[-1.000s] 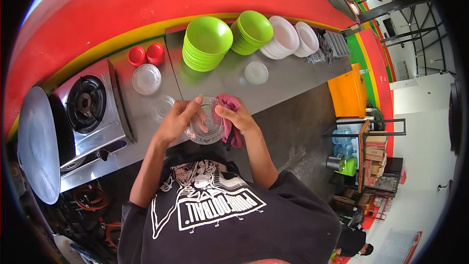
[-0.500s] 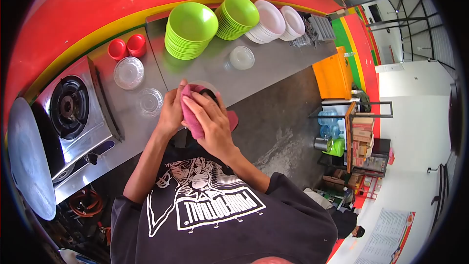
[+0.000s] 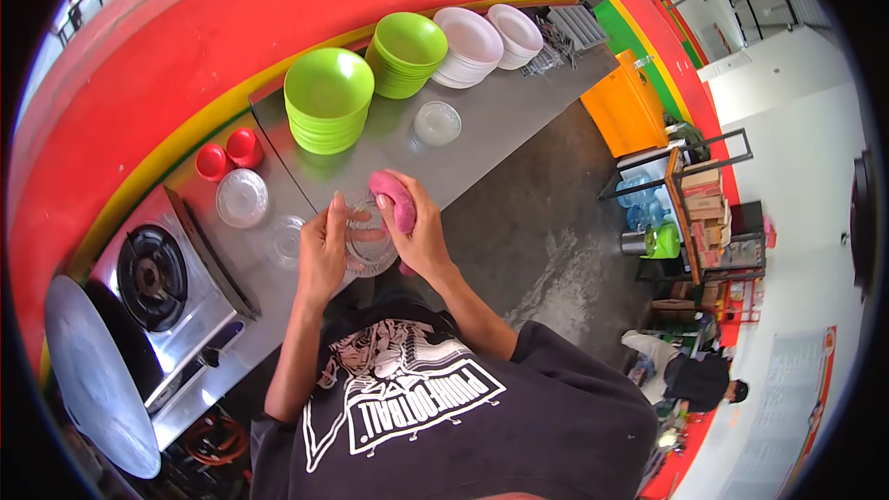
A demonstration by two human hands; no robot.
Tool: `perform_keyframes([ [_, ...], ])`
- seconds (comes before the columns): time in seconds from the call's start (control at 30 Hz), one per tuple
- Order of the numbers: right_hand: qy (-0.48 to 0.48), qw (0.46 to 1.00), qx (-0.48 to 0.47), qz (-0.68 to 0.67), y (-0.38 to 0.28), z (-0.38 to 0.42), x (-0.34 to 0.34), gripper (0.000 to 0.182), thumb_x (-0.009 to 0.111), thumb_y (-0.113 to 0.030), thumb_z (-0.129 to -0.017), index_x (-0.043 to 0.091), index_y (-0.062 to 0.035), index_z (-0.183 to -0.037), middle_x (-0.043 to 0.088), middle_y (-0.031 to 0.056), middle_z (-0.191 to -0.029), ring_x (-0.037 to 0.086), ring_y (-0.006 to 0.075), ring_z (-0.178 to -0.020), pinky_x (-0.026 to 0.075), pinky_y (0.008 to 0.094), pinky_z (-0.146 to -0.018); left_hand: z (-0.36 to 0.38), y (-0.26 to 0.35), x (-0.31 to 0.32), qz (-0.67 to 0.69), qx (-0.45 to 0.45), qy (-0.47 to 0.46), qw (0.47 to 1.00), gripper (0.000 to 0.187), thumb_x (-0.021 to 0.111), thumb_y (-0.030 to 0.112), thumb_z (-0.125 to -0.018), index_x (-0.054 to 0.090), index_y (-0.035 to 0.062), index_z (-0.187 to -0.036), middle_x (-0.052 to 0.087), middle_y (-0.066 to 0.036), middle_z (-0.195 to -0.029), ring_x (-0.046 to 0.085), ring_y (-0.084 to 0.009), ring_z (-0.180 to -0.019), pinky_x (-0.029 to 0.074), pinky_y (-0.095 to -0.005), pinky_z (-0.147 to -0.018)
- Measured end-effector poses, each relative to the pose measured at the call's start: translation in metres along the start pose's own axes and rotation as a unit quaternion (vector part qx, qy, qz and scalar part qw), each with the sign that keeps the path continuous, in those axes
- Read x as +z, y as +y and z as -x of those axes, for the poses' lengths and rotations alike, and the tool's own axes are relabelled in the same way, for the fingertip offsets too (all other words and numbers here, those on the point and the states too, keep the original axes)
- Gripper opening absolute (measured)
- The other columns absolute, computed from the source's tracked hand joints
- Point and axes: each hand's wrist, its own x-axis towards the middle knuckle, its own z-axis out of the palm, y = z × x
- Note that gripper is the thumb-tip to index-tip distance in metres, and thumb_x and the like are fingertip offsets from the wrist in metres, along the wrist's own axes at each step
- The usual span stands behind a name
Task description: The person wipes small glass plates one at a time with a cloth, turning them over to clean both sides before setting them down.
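Observation:
Between my hands is a clear glass dish [image 3: 372, 255] with a patterned surface. My left hand [image 3: 324, 245] grips its left side, fingers showing through the glass. A pink cloth [image 3: 396, 199] is bunched in my right hand [image 3: 421, 233] at the dish's right edge. On the metal counter to the left lie two clear dishes, one stacked-looking [image 3: 243, 198] and one flat [image 3: 288, 241]. Another clear dish [image 3: 437, 123] sits farther back, near the green bowls [image 3: 329, 93].
Red cups [image 3: 244, 147] stand beside a gas stove [image 3: 153, 276] at left. More green bowls [image 3: 407, 51], white bowls [image 3: 468, 42] and cutlery [image 3: 553, 42] line the counter's back. A shelf [image 3: 681, 213] and a person [image 3: 696, 382] are at right.
The cloth has moved off the dish's middle to its right edge, held by my right hand, and the glass is now uncovered. The view has shifted.

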Motion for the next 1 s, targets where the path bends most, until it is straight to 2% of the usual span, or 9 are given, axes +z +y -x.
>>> perform_keyframes([
  [0.33, 0.123, 0.975, 0.174, -0.065, 0.012, 0.012, -0.032, 0.028, 0.067, -0.021, -0.096, 0.062, -0.0007, -0.115, 0.07, 0.0096, -0.097, 0.068, 0.0178, -0.087, 0.054, 0.0314, -0.079, -0.019, 0.009, 0.005, -0.035, 0.009, -0.105, 0.994, 0.063, 0.038, 0.05, -0.105, 0.063, -0.0073, -0.094, 0.07, -0.015, -0.082, 0.073, -0.0203, -0.071, 0.049, -0.0237, -0.041],
  [0.37, 0.187, 0.972, 0.128, -0.063, 0.016, 0.011, -0.032, 0.027, 0.065, -0.024, -0.098, 0.062, -0.0004, -0.111, 0.067, 0.0039, -0.088, 0.063, 0.0092, -0.071, 0.053, 0.028, -0.061, -0.022, 0.01, 0.006, -0.03, 0.018, -0.114, 0.993, 0.063, 0.038, 0.05, -0.105, 0.063, -0.007, -0.094, 0.07, -0.015, -0.08, 0.073, -0.0199, -0.071, 0.048, -0.0236, -0.04],
  [0.47, 0.147, 0.924, 0.27, -0.228, 0.05, 0.025, -0.048, 0.034, 0.058, -0.036, -0.101, 0.064, -0.0033, -0.11, 0.06, 0.0004, -0.079, 0.053, 0.0067, -0.063, 0.047, 0.0239, -0.063, -0.033, 0.006, 0.016, -0.036, 0.059, -0.083, 0.994, 0.062, 0.038, 0.048, -0.106, 0.064, -0.0067, -0.094, 0.071, -0.015, -0.075, 0.072, -0.0179, -0.069, 0.047, -0.0229, -0.043],
  [0.5, 0.06, 0.904, 0.325, -0.271, 0.06, 0.032, -0.06, 0.05, 0.047, -0.05, -0.103, 0.065, -0.0037, -0.111, 0.055, -0.0029, -0.075, 0.045, 0.0033, -0.059, 0.042, 0.0227, -0.058, -0.035, 0.004, 0.023, -0.046, 0.069, -0.056, 0.995, 0.062, 0.038, 0.047, -0.106, 0.064, -0.0067, -0.093, 0.072, -0.016, -0.074, 0.068, -0.0164, -0.062, 0.045, -0.0231, -0.043],
  [0.6, -0.028, 0.855, 0.374, -0.358, 0.077, 0.042, -0.07, 0.062, 0.039, -0.058, -0.103, 0.065, -0.0023, -0.105, 0.057, -0.0035, -0.075, 0.047, 0.0042, -0.058, 0.042, 0.021, -0.058, -0.044, -0.001, 0.038, -0.087, 0.099, -0.032, 0.991, 0.061, 0.038, 0.046, -0.107, 0.064, -0.0066, -0.091, 0.071, -0.015, -0.071, 0.06, -0.0129, -0.049, 0.042, -0.0237, -0.043],
  [0.7, -0.006, 0.785, 0.447, -0.429, 0.077, 0.048, -0.068, 0.065, 0.04, -0.067, -0.098, 0.064, -0.0072, -0.095, 0.061, -0.0029, -0.071, 0.053, 0.0068, -0.057, 0.046, 0.0228, -0.054, -0.05, -0.014, 0.052, -0.102, 0.153, -0.083, 0.979, 0.051, 0.044, 0.036, -0.107, 0.065, -0.0056, -0.088, 0.064, -0.004, -0.064, 0.056, -0.0086, -0.054, 0.038, -0.0243, -0.047],
  [0.8, 0.052, 0.731, 0.496, -0.466, 0.087, 0.055, -0.064, 0.065, 0.041, -0.07, -0.096, 0.062, -0.0115, -0.077, 0.054, -0.0024, -0.063, 0.049, 0.0091, -0.052, 0.042, 0.0264, -0.048, -0.054, -0.008, 0.054, -0.266, 0.21, -0.185, 0.922, 0.04, 0.053, 0.029, -0.104, 0.061, -0.0035, -0.083, 0.051, -0.011, -0.058, 0.039, -0.008, -0.052, 0.034, -0.0305, -0.049],
  [0.83, 0.082, 0.716, 0.507, -0.472, 0.087, 0.051, -0.063, 0.067, 0.041, -0.071, -0.095, 0.06, -0.013, -0.069, 0.05, -0.0025, -0.058, 0.045, 0.0098, -0.05, 0.04, 0.0278, -0.046, -0.051, 0.006, 0.062, -0.286, 0.215, -0.202, 0.912, 0.033, 0.058, 0.022, -0.1, 0.054, -0.0032, -0.08, 0.039, -0.015, -0.06, 0.037, -0.0141, -0.052, 0.033, -0.0331, -0.05],
  [1.0, 0.039, 0.766, 0.454, -0.453, 0.109, 0.035, -0.083, 0.06, 0.048, -0.065, -0.094, 0.062, -0.0116, -0.071, 0.056, 0.0006, -0.061, 0.051, 0.0122, -0.052, 0.041, 0.0281, -0.048, -0.075, -0.007, 0.08, -0.3, 0.318, -0.243, 0.866, 0.03, 0.056, 0.022, -0.1, 0.059, -0.003, -0.084, 0.045, -0.015, -0.062, 0.045, -0.0329, -0.055, 0.038, -0.0392, -0.054],
])
